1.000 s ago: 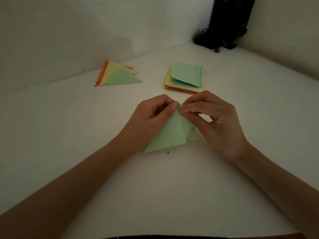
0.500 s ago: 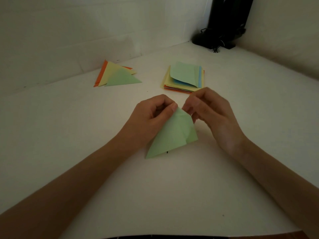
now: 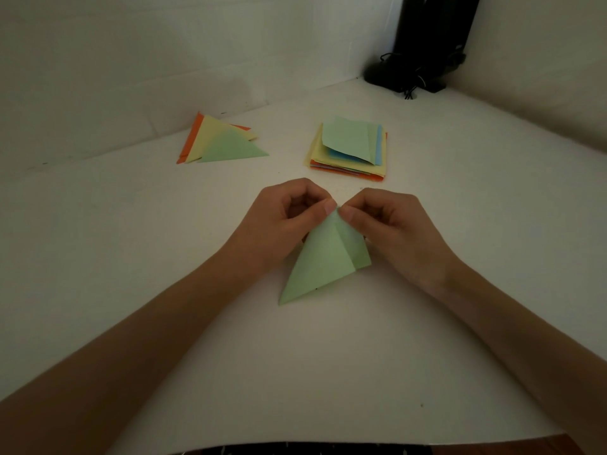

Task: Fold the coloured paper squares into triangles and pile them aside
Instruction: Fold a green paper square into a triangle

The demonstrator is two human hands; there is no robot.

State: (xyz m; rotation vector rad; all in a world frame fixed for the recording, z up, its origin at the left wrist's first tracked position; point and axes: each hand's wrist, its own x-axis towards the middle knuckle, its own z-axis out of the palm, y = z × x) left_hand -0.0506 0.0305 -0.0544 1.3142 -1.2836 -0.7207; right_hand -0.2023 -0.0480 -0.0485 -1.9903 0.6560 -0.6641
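Left hand [image 3: 282, 224] and right hand [image 3: 397, 231] pinch the green paper [image 3: 323, 264] at its top, partly covering the corner

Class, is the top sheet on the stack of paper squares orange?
No, the top sheet on the stack is green, with blue and yellow under it.

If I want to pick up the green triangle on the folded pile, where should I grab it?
Probably pinch its pointed right tip, coming from the right. The green triangle lies flat on top of the yellow triangle and orange triangle, but that tip sticks out past them over the table, so you can take it without disturbing the others.
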